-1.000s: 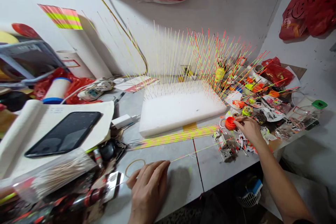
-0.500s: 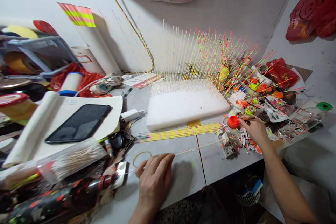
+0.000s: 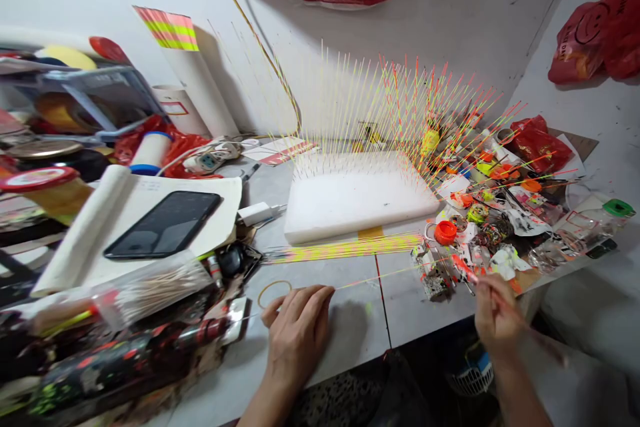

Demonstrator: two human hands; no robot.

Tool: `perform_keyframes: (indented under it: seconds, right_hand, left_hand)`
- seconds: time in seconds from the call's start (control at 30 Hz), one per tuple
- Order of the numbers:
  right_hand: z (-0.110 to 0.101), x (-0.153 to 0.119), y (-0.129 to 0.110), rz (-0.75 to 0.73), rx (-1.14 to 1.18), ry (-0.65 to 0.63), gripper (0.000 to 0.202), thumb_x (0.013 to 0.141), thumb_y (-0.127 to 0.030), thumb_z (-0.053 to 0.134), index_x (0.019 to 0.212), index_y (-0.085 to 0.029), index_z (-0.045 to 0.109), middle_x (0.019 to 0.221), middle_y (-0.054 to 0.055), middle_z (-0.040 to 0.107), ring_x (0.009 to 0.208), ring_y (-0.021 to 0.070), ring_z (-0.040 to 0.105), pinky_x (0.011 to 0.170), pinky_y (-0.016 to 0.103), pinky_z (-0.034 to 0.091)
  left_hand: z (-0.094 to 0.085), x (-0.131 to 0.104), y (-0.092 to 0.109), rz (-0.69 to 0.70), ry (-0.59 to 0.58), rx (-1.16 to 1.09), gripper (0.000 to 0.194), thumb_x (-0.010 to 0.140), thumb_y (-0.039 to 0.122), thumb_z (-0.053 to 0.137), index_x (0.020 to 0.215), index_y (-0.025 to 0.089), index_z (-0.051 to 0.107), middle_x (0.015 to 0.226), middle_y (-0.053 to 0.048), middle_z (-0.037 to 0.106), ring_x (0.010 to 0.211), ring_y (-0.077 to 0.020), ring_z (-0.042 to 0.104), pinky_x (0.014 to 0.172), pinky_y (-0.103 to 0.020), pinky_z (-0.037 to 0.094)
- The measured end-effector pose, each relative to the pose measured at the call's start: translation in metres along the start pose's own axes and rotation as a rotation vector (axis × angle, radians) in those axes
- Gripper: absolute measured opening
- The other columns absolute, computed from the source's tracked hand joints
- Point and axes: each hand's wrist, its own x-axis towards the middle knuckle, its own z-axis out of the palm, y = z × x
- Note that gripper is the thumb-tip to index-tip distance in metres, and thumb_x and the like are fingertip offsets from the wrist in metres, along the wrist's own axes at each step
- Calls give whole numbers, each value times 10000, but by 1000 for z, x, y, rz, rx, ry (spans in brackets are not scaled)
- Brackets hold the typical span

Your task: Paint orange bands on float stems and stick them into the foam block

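My left hand [image 3: 300,323] is closed around a thin yellow-tipped rod [image 3: 373,277] near the table's front. To the left, the rod runs toward the chuck of a paint-spattered rotary tool [image 3: 125,360]; its other end reaches a paint-smeared block [image 3: 434,277]. In my right hand [image 3: 496,313] is a paintbrush [image 3: 465,268], its orange-coated tip pointing up and left, just right of that block. A small pot of orange paint [image 3: 445,232] stands behind the brush tip. Between my hands and the white foam block [image 3: 360,203] lies a row of yellow-banded rods [image 3: 350,250].
Many thin painted rods stand in the foam block's back edge. Paint-stained scraps and jars [image 3: 500,213] crowd the right side. On the left are a phone [image 3: 165,223] on an open notebook [image 3: 65,257] and a bag of cotton swabs [image 3: 155,290]. A rubber band [image 3: 273,290] lies beside my left hand.
My right hand has moved from the orange pot toward the table's front edge, and the orange-tipped brush now shows clearly. My left hand stays on the rod. The view has shifted slightly.
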Motion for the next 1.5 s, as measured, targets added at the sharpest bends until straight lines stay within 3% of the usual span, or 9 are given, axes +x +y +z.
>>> perform_keyframes:
  seconds: [0.13,0.37,0.57,1.17,1.33,1.43,1.5]
  right_hand:
    - [25,-38,-30,-127,163,-31,117,958,-142,572,1027,-210,636,859,48,696,793,171,685,706,301,590]
    - [58,-51,-39,-127,199,-5,165,913,-76,600,1017,-202,626,823,28,682,728,138,672,633,231,574]
    - [64,-55,-39,-129,172,-11,146,916,-81,595,1007,-192,621,827,31,681,758,143,672,684,242,581]
    - [66,-55,-41,-108,183,-8,117,926,-110,595,986,-202,636,816,25,689,742,143,684,643,228,575]
    - [42,-38,-28,68,183,7,48,930,-242,644,933,-200,668,799,22,721,659,139,695,593,215,565]
    - [24,-1,0,322,122,98,266,916,-431,672,943,-168,695,798,64,755,638,172,711,571,243,565]
    - [19,31,23,432,100,28,450,892,-591,634,941,-151,717,770,81,757,607,193,701,544,270,550]
  left_hand:
    - [0,1,2,-9,6,7,122,933,92,554,973,188,618,823,-21,699,736,-149,632,768,-311,386]
    - [-2,3,3,-7,-3,31,119,948,108,539,971,197,615,824,-11,702,736,-147,633,779,-318,376]
    - [-2,2,4,-8,-11,34,118,946,101,550,972,194,618,825,-14,704,744,-151,638,789,-325,374]
    - [-1,2,5,-34,2,14,127,930,102,557,963,208,620,821,-5,711,747,-148,643,799,-326,371]
    - [0,0,3,-50,-3,-2,146,924,113,557,984,222,634,839,-6,717,753,-150,653,806,-331,382]
    - [0,-1,2,-38,-2,-18,146,921,103,559,977,217,631,840,-14,712,746,-152,646,776,-323,390]
    - [0,-1,0,-31,-7,-29,144,921,103,560,979,214,633,844,-19,709,752,-155,644,765,-319,393]
